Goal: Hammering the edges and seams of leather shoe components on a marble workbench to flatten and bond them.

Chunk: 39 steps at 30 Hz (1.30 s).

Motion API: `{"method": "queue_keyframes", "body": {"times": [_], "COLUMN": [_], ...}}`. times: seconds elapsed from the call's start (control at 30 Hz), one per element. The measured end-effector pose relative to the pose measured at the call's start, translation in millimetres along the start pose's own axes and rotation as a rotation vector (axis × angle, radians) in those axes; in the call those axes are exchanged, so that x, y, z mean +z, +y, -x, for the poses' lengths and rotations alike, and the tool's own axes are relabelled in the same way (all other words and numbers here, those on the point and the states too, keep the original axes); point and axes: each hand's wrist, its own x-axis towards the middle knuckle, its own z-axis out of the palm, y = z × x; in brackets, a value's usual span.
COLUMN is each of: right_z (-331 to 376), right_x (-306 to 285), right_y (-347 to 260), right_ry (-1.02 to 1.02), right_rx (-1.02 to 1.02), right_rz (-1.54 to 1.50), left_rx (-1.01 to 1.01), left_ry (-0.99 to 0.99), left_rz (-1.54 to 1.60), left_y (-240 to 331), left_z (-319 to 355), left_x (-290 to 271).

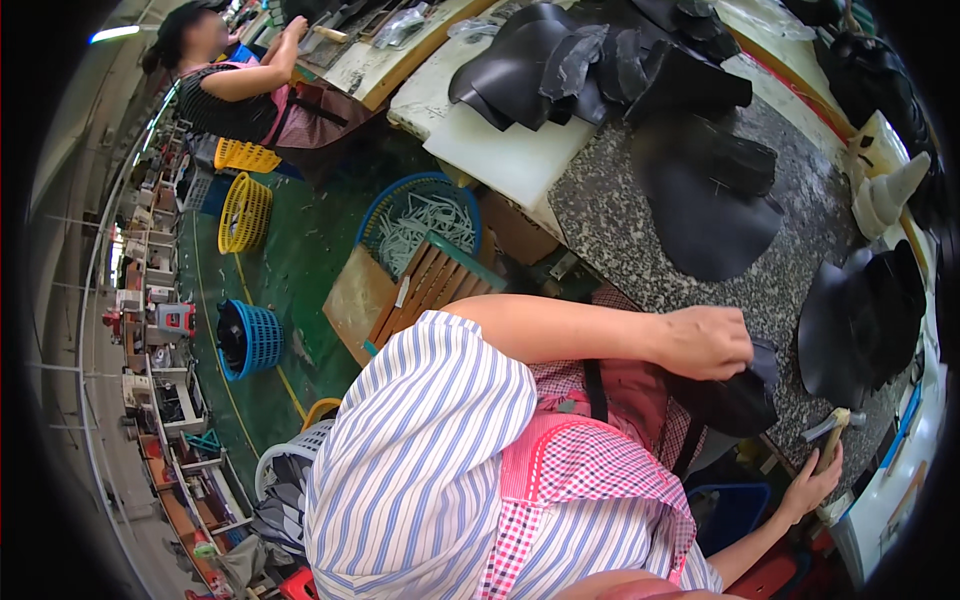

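Note:
My left hand (705,343) is curled over a black leather-like piece (738,402) at the front edge of the speckled stone slab (600,230). Its fingertips pinch or press that piece; the exact grip is partly hidden. Lower right, my right hand (815,487) is wrapped round the wooden handle of a hammer (832,440), its head up beside the slab's edge. Another dark, curved piece (705,220) lies flat on the slab beyond my left hand. More black pieces (862,320) are stacked to the right.
A heap of black pieces (535,65) covers the far table by a white board (510,160). A cone-shaped pale object (890,195) stands at the right. On the floor are a blue basket of strips (420,225) and yellow baskets (245,213). Another person (240,90) works at the far left.

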Motion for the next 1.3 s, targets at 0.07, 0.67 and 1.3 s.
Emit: {"method": "queue_keyframes", "body": {"times": [0.07, 0.67, 1.3], "right_z": [-5, 12, 4], "right_x": [1, -63, -63], "right_y": [18, -137, -143], "right_ry": [-0.04, -0.496, -0.52], "right_rx": [0.015, -0.084, -0.065], "right_rz": [-0.03, -0.629, -0.682], "left_rx": [-0.323, 0.084, -0.278], "left_ry": [-0.053, -0.202, -0.13], "left_rz": [0.056, -0.208, -0.212], "left_y": [3, 7, 6], "left_z": [-10, -14, -34], "left_x": [-3, -14, -9]}}
